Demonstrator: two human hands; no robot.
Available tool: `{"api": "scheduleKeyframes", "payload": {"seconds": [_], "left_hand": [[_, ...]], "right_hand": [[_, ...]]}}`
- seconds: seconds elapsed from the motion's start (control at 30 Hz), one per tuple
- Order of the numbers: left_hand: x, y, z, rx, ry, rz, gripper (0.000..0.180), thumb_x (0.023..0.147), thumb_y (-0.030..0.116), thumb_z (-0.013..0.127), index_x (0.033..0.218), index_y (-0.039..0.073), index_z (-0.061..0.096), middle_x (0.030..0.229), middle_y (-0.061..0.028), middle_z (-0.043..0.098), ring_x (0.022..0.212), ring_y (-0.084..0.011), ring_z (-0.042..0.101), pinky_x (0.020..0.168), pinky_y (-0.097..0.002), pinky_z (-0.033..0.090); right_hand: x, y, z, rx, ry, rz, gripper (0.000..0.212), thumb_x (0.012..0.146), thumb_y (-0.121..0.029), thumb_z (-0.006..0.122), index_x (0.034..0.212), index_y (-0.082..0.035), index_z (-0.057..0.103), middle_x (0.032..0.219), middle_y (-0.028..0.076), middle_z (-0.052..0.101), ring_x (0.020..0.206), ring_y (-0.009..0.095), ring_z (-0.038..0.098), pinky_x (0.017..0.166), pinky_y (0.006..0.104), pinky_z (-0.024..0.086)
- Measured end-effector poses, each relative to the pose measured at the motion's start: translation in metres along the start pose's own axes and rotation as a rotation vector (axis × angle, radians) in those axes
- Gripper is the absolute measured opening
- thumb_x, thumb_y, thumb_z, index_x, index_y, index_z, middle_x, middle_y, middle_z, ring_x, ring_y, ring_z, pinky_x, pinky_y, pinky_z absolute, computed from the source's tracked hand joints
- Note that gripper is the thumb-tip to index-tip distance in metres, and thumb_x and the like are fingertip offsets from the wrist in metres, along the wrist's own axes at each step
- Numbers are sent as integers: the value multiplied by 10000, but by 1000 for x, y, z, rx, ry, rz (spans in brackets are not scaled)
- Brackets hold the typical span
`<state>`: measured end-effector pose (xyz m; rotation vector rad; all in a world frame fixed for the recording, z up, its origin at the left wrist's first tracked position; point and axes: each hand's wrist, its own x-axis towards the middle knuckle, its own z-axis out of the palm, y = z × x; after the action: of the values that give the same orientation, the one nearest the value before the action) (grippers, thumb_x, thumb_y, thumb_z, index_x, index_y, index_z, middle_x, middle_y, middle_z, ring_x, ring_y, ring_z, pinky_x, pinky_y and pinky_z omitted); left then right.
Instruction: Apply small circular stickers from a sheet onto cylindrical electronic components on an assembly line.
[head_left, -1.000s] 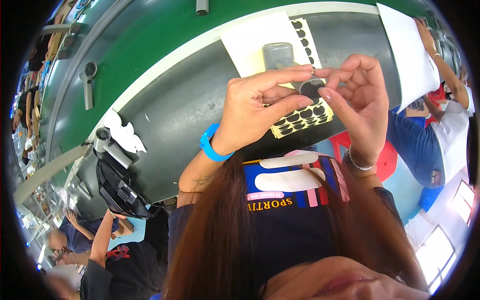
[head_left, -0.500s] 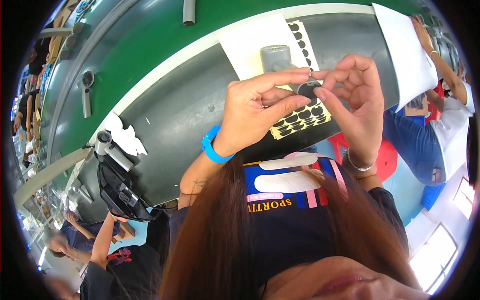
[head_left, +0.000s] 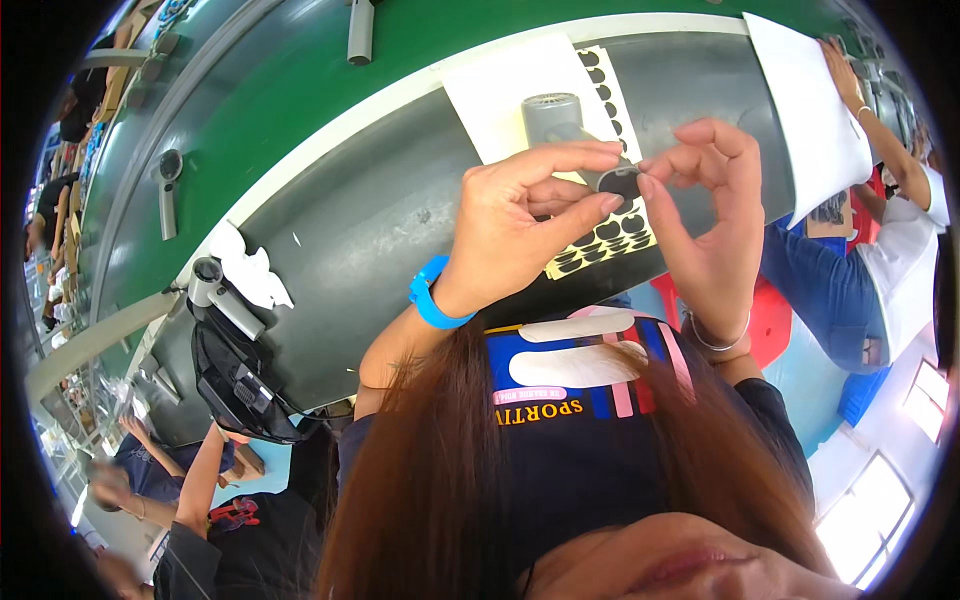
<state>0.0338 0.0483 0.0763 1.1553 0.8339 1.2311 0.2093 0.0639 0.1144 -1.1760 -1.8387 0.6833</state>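
Observation:
My left hand (head_left: 505, 225) is closed around the handle of a grey hair dryer (head_left: 553, 122), thumb below and fingers above. The dryer's round vented head points away from me, and the handle's end faces me. Over that end sits a dark, rounded sticker (head_left: 620, 183). At its right edge, the thumb and forefinger of my right hand (head_left: 715, 215) pinch together, while the other fingers are curled loosely above. Under both hands lies a pale yellow sheet of black stickers (head_left: 607, 238), partly hidden by my left hand and the dryer.
Beneath the dryer's head is a blank pale sheet (head_left: 500, 85). Another hair dryer (head_left: 232, 308) lies at the left by a crumpled white cloth (head_left: 255, 275) and a black bag (head_left: 240, 385). Beyond the grey table, a green belt (head_left: 290, 110) carries more dryers. A co-worker (head_left: 880, 255) is at the right.
My right thumb has shifted off the sticker's face to its right edge, and the right hand has opened out slightly. Dryers on the green belt have moved slightly.

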Motion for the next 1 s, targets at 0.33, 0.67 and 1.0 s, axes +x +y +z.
{"api": "scheduleKeyframes", "payload": {"seconds": [0.33, 0.67, 1.0], "left_hand": [[-2, -6, 2, 15, -10, -2, 314, 803, -133, 640, 1109, -72, 602, 1204, -207, 600, 963, -202, 664, 830, -283, 565], [1, 12, -18, -116, 72, 11, 292, 836, -92, 625, 1123, -87, 571, 1167, -201, 611, 871, -195, 678, 805, -302, 573], [-11, 18, -22, 26, 136, 31, 137, 835, 28, 692, 969, 2, 701, 1050, -76, 588, 617, -51, 584, 436, -153, 458]], "right_hand": [[-3, -8, -1, -218, -8, -25, 440, 742, 22, 680, 1129, -39, 479, 777, 45, 609, 723, 190, 606, 684, 297, 466], [23, 8, 9, 62, -352, 44, 442, 771, 34, 644, 1196, -25, 538, 1144, 102, 597, 832, 175, 587, 729, 292, 461], [25, 10, 58, 19, -438, -205, 332, 768, 33, 570, 1095, -16, 537, 1028, 150, 576, 913, 383, 580, 734, 405, 495]]}}
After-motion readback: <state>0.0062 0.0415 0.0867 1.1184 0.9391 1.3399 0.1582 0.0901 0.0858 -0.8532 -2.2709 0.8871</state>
